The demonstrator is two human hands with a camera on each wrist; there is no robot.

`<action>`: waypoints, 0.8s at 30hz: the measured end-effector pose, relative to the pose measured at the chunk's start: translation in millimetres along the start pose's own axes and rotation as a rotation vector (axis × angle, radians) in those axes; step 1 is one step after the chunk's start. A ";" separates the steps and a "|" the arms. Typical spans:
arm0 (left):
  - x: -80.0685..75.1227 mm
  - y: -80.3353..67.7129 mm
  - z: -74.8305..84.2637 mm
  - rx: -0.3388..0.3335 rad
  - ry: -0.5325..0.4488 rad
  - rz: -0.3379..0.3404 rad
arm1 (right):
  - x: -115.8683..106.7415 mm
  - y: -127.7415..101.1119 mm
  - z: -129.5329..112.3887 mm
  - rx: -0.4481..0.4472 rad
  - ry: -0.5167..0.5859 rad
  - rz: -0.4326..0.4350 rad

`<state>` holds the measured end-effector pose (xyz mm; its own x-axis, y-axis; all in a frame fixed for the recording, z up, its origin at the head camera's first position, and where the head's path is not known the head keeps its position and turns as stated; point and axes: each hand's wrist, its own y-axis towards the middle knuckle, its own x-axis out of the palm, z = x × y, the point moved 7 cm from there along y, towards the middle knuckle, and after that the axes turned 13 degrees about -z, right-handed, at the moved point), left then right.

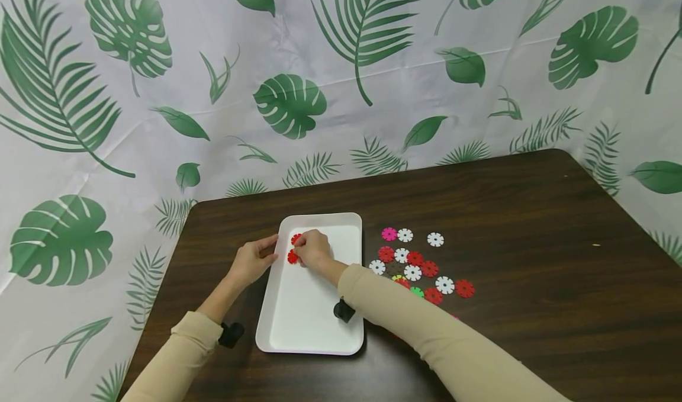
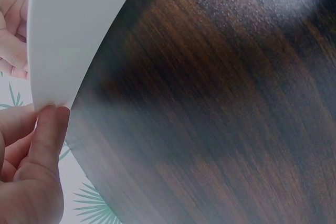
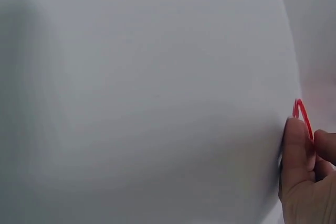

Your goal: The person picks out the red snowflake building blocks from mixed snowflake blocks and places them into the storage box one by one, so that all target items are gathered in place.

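A white tray (image 1: 303,337) lies on the dark wooden table. My left hand (image 1: 250,263) rests its thumb and fingertips against the tray's left wall; the left wrist view shows the tips at the wall's edge. Inside the tray's upper left, my right hand (image 1: 315,249) pinches a red notched plastic disc (image 3: 305,116) between thumb and finger. Two red notched discs show by those fingertips, an upper red disc (image 1: 295,238) and a lower red disc (image 1: 292,257). The fingers partly cover them, so which one is pinched is hard to tell.
Right of the tray, loose notched discs lie scattered, among them a white disc (image 1: 435,239), a pink disc (image 1: 389,234), a red disc (image 1: 465,288) and a green disc (image 1: 417,293). The right forearm hides part of them. A leaf-patterned cloth (image 1: 213,135) hangs behind the table.
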<state>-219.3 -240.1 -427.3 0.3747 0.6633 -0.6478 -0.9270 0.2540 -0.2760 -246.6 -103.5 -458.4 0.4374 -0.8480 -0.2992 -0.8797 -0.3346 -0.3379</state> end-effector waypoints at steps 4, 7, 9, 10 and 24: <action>0.0 -0.4 1.2 0.007 0.015 0.003 | -1.0 -0.7 -0.4 0.006 -0.006 0.005; 0.1 -0.8 0.9 0.002 0.010 0.004 | -2.2 -1.6 -1.0 0.004 -0.016 0.010; 0.4 -0.9 0.4 -0.001 0.015 0.002 | -3.0 -2.4 -1.4 -0.002 -0.024 0.013; 0.4 -0.9 0.1 -0.005 0.013 0.004 | -3.4 -2.7 -1.5 -0.001 -0.026 0.012; -0.7 -0.9 2.8 -0.002 0.042 0.009 | -14.9 -8.1 -13.2 -0.024 0.145 -0.042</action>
<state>-218.7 -238.8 -424.6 0.3670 0.6357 -0.6791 -0.9302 0.2471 -0.2714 -248.5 -93.5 -439.4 0.4438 -0.8831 -0.1525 -0.8662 -0.3791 -0.3257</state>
